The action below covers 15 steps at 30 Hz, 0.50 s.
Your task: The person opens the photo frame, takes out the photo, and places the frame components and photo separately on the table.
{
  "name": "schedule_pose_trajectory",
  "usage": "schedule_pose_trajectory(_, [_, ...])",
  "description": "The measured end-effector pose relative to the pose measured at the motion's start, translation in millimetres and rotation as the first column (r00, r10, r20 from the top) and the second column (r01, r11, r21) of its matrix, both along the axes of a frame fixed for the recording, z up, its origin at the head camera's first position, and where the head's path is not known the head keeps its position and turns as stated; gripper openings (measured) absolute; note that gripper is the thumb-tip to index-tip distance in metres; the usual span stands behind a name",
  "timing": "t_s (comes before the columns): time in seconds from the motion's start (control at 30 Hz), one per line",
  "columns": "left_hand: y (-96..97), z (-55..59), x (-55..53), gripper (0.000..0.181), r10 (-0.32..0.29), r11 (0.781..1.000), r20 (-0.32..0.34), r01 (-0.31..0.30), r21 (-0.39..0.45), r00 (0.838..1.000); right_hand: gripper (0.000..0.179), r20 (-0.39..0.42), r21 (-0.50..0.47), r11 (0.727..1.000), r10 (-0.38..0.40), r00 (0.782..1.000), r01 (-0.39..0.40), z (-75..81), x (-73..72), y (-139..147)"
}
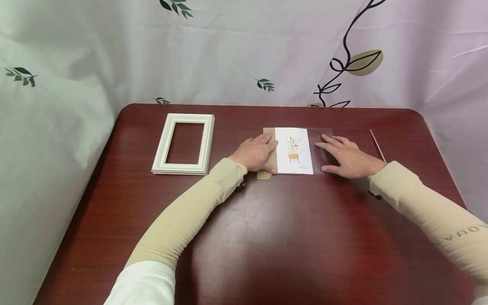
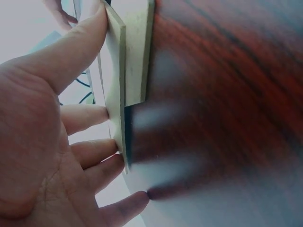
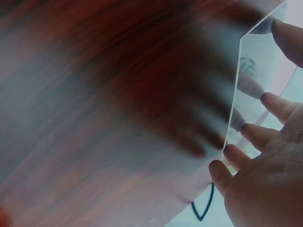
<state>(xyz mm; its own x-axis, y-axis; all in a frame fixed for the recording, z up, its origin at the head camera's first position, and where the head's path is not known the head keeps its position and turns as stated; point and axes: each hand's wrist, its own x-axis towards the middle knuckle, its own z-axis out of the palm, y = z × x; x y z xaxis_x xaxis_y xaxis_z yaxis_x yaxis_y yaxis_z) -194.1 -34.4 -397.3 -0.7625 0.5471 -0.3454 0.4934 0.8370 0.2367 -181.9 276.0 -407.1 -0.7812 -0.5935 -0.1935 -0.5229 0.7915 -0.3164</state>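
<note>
A white card [image 1: 282, 146] printed with a potted plant lies on the table. Brown backing board [image 1: 272, 159] shows along the card's left side, and a clear sheet [image 1: 317, 134] extends past its right side. My left hand [image 1: 254, 153] rests on the board with spread fingers; in the left wrist view its thumb [image 2: 71, 54] and fingertips meet the board's edge [image 2: 122, 85]. At the other end, my right hand [image 1: 348, 159] touches the clear sheet with extended fingers. Its fingertips press on the sheet's surface [image 3: 260, 52] in the right wrist view.
An off-white picture frame [image 1: 205, 142] lies to the left, its opening showing the table beneath. A thin metal rod-like tool [image 1: 376, 144] lies beyond the right wrist. The dark red table [image 1: 267, 237] ends at a leaf-patterned curtain [image 1: 236, 51] behind.
</note>
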Motion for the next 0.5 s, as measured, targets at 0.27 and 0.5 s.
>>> schedule_pose_trajectory(0.27, [1.0, -1.3, -1.3, 0.101, 0.000, 1.000, -0.006, 0.000, 0.004, 1.000, 0.074, 0.033, 0.013, 0.999, -0.035, 0.999, 0.035, 2.9, -0.6, 16.5])
schedule_pose_trajectory(0.5, [2.4, -1.8, -2.1, 0.102, -0.006, 1.000, -0.010, 0.006, -0.002, 1.000, 0.075, 0.040, 0.042, 0.998, -0.048, 0.998, 0.047, 7.8, -3.6, 35.0])
